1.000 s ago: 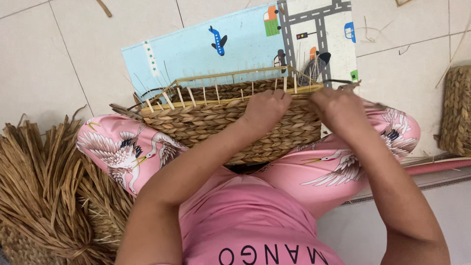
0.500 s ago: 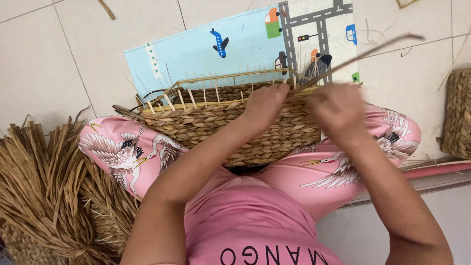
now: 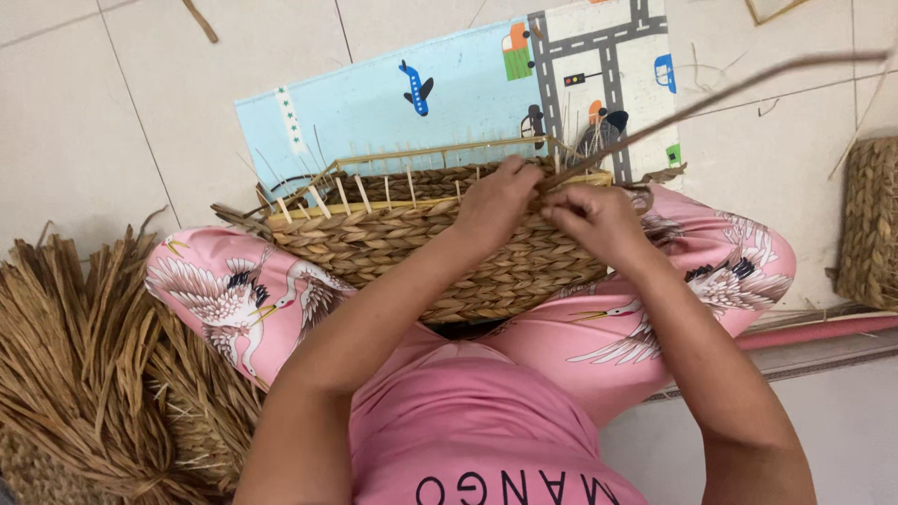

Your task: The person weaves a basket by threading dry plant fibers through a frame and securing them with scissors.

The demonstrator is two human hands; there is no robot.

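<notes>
A half-woven straw basket rests on my lap, with thin upright stakes along its top rim. My left hand presses on the rim near the right end, fingers curled over the weave. My right hand sits just beside it, pinching a long dried straw strand that runs up and to the right, blurred along its length. Both hands meet at the same spot of the rim.
A heap of dried straw lies at my left. A light blue play mat with road pictures covers the tiled floor beyond the basket. Another woven basket stands at the right edge. My knees in pink patterned trousers flank the basket.
My right hand has moved left to meet the left hand on the rim. The long straw strand now stretches up to the right from the rim.
</notes>
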